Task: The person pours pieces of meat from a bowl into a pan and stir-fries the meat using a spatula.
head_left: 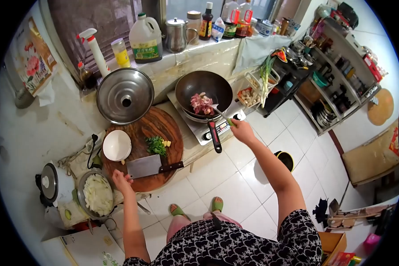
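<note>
My right hand (241, 131) is closed around the green handle of a spatula (224, 116). The spatula's blade reaches into a dark wok (212, 83), touching a heap of pinkish raw meat pieces (201, 103). The wok sits on a silver cooktop (202, 134), with its black-and-red handle pointing towards me. At the near left edge of a round wooden chopping board (166, 126), my left hand (122, 181) has loosely curled fingers and nothing visible in them. A cleaver (144, 166) lies flat just beside it. Chopped greens (155, 146), yellowish pieces (166, 143) and a white bowl (117, 145) are also on the board.
A large metal lid (125, 95) leans behind the board. Left stand a bowl of pale sliced vegetable (97, 195) and a rice cooker (55, 181). Bottles and a vinegar jug (145, 40) line the sill. Spring onions (266, 77) lie in a basket right of the wok.
</note>
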`<state>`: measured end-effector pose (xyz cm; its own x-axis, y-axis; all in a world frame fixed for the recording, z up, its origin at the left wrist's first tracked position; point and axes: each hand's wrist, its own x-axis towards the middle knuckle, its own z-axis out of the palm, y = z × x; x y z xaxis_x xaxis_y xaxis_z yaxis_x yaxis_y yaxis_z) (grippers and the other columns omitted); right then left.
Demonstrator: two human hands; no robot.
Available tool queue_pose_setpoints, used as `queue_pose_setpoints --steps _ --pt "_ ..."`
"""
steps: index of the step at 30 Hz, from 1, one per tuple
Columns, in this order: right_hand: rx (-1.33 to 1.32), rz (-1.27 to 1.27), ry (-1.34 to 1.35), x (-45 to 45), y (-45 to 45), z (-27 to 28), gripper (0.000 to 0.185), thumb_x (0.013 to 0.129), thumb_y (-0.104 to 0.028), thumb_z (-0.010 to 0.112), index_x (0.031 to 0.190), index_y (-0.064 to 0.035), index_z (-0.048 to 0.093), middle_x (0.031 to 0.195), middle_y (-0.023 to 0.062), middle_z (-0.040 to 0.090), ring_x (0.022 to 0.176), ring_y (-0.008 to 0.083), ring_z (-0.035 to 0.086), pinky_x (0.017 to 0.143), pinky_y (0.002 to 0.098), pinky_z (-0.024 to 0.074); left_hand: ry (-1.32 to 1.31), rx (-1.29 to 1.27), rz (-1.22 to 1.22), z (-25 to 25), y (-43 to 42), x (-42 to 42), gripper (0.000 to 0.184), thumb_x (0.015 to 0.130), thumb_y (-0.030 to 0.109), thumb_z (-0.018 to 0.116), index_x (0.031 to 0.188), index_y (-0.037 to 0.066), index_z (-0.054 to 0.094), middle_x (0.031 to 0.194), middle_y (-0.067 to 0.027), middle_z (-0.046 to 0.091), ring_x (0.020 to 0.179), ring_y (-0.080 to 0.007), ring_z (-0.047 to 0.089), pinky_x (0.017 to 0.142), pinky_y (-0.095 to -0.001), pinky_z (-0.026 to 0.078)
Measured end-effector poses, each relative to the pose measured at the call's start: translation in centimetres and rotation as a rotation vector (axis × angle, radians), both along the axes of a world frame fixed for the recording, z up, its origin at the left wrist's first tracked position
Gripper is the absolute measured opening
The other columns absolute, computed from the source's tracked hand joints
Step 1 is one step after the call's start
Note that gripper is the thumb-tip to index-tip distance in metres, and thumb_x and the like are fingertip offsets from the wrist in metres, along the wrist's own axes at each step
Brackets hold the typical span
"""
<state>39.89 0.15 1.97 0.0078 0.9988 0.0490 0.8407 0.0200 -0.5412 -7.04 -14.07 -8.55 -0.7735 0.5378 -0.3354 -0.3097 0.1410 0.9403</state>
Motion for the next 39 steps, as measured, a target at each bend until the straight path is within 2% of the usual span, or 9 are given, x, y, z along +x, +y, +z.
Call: queue_pose_setpoints --steps 4,10,14,17,18,22,29,33,39 --pt "0.023 0.051 -0.079 0.8 3.2 -2.7 0.021 0.075 -0.017 0.050 0.091 -0.0063 0.059 0.079 0.0193 0.060 0.075 0.0370 0.057 0.068 0.0448 0.0462 -0.048 0.023 -0.310 -0.5 -4.0 9.2 0.024 0.085 0.031 0.052 0.096 0.010 0.056 0.078 -0.0013 0.054 0.065 -0.0101 0.054 0.047 -0.0218 0.043" --pt "0.104 0.157 -0.097 3.4 4.6 -1.0 0.027 0.075 -0.016 0.052 0.099 -0.0076 0.061 0.077 0.0199 0.060 0.073 0.0365 0.058 0.066 0.0442 0.0471 -0.247 -0.077 -0.828 0.8 -1.4 25.7 0.033 0.088 0.032 0.049 0.107 0.006 0.054 0.093 -0.0066 0.058 0.077 -0.0152 0.059 0.060 -0.0259 0.049" --pt "0.173 0.205 -0.109 4.4 2.7 0.7 0.029 0.075 -0.016 0.053 0.102 -0.0066 0.058 0.073 0.0203 0.060 0.070 0.0368 0.058 0.064 0.0450 0.0466 -0.418 -0.099 -0.773 0.6 4.4 32.7 0.045 0.091 0.037 0.040 0.122 0.006 0.035 0.103 -0.0124 0.055 0.078 -0.0196 0.060 0.062 -0.0287 0.051" --pt "0.108 0.231 -0.105 3.5 2.8 0.6 0.021 0.076 -0.015 0.050 0.093 -0.0046 0.058 0.076 0.0198 0.060 0.074 0.0373 0.057 0.066 0.0458 0.0459 -0.534 -0.008 -0.766 3.8 7.0 35.1 0.041 0.092 0.036 0.037 0.120 0.006 0.033 0.097 -0.0120 0.057 0.072 -0.0189 0.061 0.058 -0.0274 0.051" --pt "0.039 0.240 -0.126 3.3 3.7 -0.8 0.018 0.076 -0.014 0.049 0.090 -0.0045 0.057 0.077 0.0192 0.060 0.076 0.0372 0.057 0.068 0.0462 0.0455 -0.523 -0.007 -0.760 3.5 7.6 35.5 0.033 0.092 0.035 0.037 0.107 0.006 0.041 0.084 -0.0075 0.057 0.059 -0.0140 0.057 0.049 -0.0242 0.047" --pt "0.048 0.202 -0.117 2.6 6.0 -3.6 0.017 0.076 -0.015 0.050 0.087 -0.0040 0.056 0.079 0.0180 0.060 0.078 0.0362 0.058 0.068 0.0455 0.0459 -0.464 -0.106 -0.689 3.0 8.0 36.0 0.026 0.091 0.033 0.042 0.091 0.007 0.045 0.071 -0.0030 0.053 0.048 -0.0083 0.042 0.040 -0.0212 0.037" --pt "0.145 0.217 -0.033 2.0 7.9 -0.7 0.020 0.076 -0.017 0.053 0.090 -0.0041 0.059 0.078 0.0193 0.060 0.078 0.0373 0.056 0.069 0.0458 0.0448 -0.523 -0.105 -0.659 3.0 7.4 36.2 0.026 0.091 0.034 0.041 0.095 0.008 0.044 0.075 -0.0048 0.054 0.049 -0.0091 0.044 0.041 -0.0212 0.037" --pt "0.102 0.184 -0.101 0.8 9.5 -3.6 0.019 0.077 -0.016 0.051 0.085 -0.0011 0.057 0.078 0.0198 0.060 0.077 0.0379 0.056 0.068 0.0465 0.0445 -0.551 -0.118 -0.666 3.3 6.6 36.1 0.029 0.091 0.036 0.041 0.096 0.007 0.045 0.076 -0.0050 0.054 0.050 -0.0096 0.043 0.041 -0.0210 0.036" --pt "0.075 0.149 -0.150 3.5 5.7 -4.4 0.018 0.078 -0.016 0.048 0.090 -0.0067 0.057 0.078 0.0192 0.060 0.074 0.0379 0.056 0.066 0.0471 0.0451 -0.486 -0.142 -0.747 3.7 6.5 35.2 0.026 0.091 0.032 0.041 0.094 0.007 0.048 0.077 -0.0040 0.054 0.051 -0.0079 0.042 0.041 -0.0205 0.036"
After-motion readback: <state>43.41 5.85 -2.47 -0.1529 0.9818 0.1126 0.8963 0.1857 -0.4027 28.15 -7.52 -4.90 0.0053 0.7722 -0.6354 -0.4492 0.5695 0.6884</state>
